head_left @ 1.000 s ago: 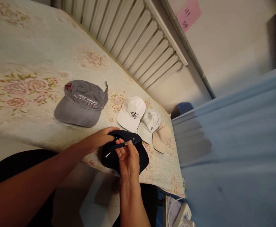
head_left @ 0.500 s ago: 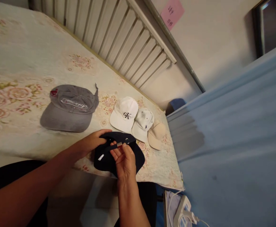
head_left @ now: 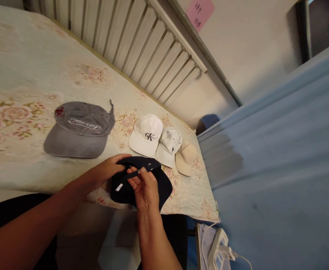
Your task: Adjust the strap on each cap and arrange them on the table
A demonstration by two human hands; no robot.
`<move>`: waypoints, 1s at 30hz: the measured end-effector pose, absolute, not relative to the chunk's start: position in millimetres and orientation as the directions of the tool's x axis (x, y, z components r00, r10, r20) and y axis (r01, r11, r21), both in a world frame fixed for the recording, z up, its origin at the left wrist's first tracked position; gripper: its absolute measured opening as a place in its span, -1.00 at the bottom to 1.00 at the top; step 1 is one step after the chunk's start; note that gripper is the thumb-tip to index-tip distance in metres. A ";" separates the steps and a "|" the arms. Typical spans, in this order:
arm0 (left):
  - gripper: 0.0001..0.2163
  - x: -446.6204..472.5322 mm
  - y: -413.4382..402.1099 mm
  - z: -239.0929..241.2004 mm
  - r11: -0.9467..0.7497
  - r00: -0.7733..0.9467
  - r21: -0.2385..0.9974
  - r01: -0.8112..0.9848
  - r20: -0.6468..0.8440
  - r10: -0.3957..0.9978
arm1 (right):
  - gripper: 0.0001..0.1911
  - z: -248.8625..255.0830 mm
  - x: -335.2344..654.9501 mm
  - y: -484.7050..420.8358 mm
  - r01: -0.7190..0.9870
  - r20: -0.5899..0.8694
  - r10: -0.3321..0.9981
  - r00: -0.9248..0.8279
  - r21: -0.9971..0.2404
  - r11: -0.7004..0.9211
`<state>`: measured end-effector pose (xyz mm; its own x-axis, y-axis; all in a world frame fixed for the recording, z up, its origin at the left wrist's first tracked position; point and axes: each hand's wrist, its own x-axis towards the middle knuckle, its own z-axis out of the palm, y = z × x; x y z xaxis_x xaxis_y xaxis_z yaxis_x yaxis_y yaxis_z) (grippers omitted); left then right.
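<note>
The navy cap [head_left: 165, 184] sits at the near edge of the bed [head_left: 26, 67], partly over the edge, with its back opening turned up toward the camera. Both hands are on it.

The left hand [head_left: 108, 170] curls over the back rim, its grip pressed on the fabric, thumb under and fingers on top. The right hand [head_left: 145, 190] comes up from below, and its grip pinches the strap [head_left: 131, 175] near the small metal buckle [head_left: 139, 171], thumb and forefinger pressed together on it. The strap runs taut across the opening between the two hands. A white tag [head_left: 118, 187] shows inside the cap.

Further back on the bed lie four more caps. The grey cap [head_left: 78, 129] rests flat by itself, well apart from the others. The white cap [head_left: 146, 133], a pale cap [head_left: 169, 144] and a beige cap [head_left: 186, 158] lie in a row, each overlapping the next, just beyond the navy cap.

As a judgement, the strap work looks midway. The strap is threaded and held tight, but whether it is set at its final length cannot be told. The navy cap is not yet lying flat like the four others.

A slatted rail [head_left: 142, 48] runs along the far side of the bed, with a blue sheet [head_left: 279, 150] at the right.
</note>
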<state>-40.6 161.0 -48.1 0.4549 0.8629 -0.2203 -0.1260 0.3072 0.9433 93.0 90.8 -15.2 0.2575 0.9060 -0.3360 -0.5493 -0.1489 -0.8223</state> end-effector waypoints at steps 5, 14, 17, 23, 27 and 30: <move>-0.43 -40.5 161.4 -50.3 0.301 0.462 0.944 -0.134 -0.210 0.862 | -0.70 -15.6 98.2 90.4 -0.571 -0.317 0.918 0.239 -0.811 -0.131; -0.44 -44.7 159.2 -54.2 0.157 0.394 0.985 -0.066 -0.119 0.911 | -0.71 -15.0 107.5 86.5 -0.611 -0.373 0.902 0.218 -0.773 -0.172; -0.40 -47.8 150.7 -50.9 0.060 0.321 0.998 0.009 -0.060 0.945 | -0.73 -18.3 110.3 83.3 -0.615 -0.368 0.907 0.203 -0.769 -0.174; -0.66 -38.6 111.3 -18.1 -0.237 -0.013 0.897 0.373 0.261 0.965 | -0.83 -19.1 112.6 86.5 -0.638 -0.402 0.889 0.218 -0.748 -0.183; -0.80 -20.2 96.6 -12.2 -0.420 0.127 0.776 0.470 0.411 0.903 | -0.86 -16.8 112.9 90.2 -0.637 -0.404 0.889 0.217 -0.748 -0.185; -0.82 -7.8 96.7 -18.2 -0.441 0.204 0.727 0.526 0.395 0.896 | -0.87 -15.9 113.7 92.1 -0.638 -0.398 0.894 0.204 -0.747 -0.187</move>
<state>-7.8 96.7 -18.2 0.2041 0.8956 0.3953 0.5258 -0.4409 0.7274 113.7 92.1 -15.9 0.2037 0.8944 -0.3982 -0.6379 -0.1873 -0.7470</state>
